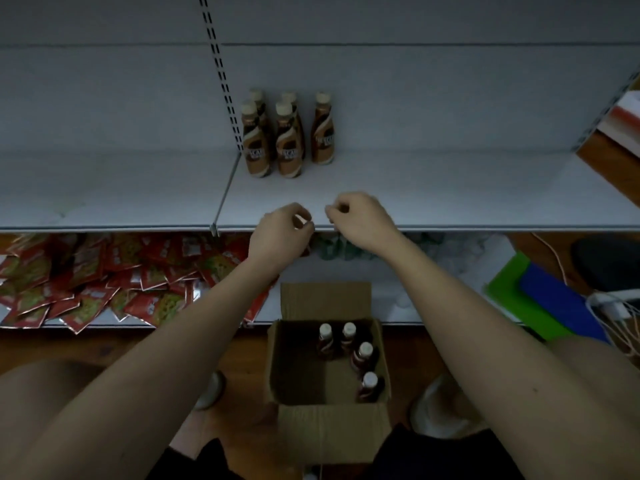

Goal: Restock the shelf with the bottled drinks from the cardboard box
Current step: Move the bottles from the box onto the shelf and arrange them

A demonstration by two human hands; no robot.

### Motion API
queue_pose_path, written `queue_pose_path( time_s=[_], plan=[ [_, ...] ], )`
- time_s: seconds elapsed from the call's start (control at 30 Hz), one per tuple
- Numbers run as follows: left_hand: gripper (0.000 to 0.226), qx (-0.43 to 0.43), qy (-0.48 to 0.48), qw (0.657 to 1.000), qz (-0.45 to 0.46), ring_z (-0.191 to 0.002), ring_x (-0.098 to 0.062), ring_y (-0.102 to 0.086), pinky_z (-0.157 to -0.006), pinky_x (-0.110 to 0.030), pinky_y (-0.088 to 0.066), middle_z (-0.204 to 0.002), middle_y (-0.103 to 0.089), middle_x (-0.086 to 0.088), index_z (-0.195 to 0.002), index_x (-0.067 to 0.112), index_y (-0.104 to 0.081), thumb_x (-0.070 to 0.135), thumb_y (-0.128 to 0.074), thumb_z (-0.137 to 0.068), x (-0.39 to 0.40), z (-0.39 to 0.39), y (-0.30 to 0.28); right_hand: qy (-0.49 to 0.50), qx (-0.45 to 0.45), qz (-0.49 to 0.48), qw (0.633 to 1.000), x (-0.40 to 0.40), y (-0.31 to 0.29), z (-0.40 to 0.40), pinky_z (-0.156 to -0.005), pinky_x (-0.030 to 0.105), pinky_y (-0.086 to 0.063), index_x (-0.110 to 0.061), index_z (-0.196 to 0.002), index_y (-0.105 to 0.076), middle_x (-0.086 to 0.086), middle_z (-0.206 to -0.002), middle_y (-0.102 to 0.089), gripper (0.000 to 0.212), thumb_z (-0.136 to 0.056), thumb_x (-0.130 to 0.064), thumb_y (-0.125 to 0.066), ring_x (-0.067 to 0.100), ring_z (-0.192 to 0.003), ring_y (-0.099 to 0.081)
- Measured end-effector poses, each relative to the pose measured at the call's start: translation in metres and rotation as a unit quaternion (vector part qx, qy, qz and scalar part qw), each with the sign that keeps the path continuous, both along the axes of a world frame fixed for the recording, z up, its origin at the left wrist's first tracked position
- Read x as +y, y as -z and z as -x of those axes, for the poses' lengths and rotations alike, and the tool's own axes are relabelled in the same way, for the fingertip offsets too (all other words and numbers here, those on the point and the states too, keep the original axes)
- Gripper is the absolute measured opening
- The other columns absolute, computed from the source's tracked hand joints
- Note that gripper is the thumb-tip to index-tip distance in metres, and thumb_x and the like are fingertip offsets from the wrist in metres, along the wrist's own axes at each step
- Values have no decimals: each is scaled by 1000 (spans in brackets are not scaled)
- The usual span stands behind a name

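Note:
Several brown bottled drinks with cream caps (289,138) stand upright at the back left of the white shelf (450,192). On the floor below, an open cardboard box (329,420) holds several more bottles (362,355) along its right side. My left hand (280,237) and my right hand (360,220) hover side by side over the shelf's front edge, between the box and the standing bottles. Both have loosely curled fingers and hold nothing.
A heap of red snack packets (104,275) fills the lower shelf on the left. Green and blue flat items (540,303) and white cables (616,310) lie at lower right. A slotted upright (221,74) divides the shelf back.

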State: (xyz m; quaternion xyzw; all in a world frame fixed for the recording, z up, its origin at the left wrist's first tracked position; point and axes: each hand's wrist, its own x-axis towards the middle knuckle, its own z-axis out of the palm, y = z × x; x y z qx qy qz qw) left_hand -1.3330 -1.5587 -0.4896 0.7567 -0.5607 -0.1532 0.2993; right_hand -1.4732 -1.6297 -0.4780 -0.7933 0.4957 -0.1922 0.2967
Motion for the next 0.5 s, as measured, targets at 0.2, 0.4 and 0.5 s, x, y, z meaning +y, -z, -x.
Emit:
queue_pose_path(
  time_s=[0.2,0.4,0.5],
  plan=[
    [20,54,-26,998,-23,-85,-13,-60,-72,-28,-50,-90,-64,5,-107,18,-67,25,-59,-90,21,14,71,23,6,-65,998,20,79,20,-66,36,-50,-11,-81,-63,11,-75,-66,27,-93,-33,-51,28,-71,-62],
    [19,108,-46,988,-103,-89,-18,-64,-72,-27,-47,-94,-68,-1,-106,13,-66,17,-61,-88,38,27,145,44,40,-140,988,33,159,46,-69,34,-47,-21,-85,-57,1,-81,-61,14,-94,-30,-51,23,-80,-59],
    [22,118,-55,980,-151,-95,-20,-64,-76,-27,-47,-102,-68,-4,-111,14,-64,15,-60,-89,43,35,176,57,71,-165,982,36,193,54,-79,38,-51,-17,-91,-57,4,-95,-64,12,-93,-28,-52,25,-90,-60]
  ],
)
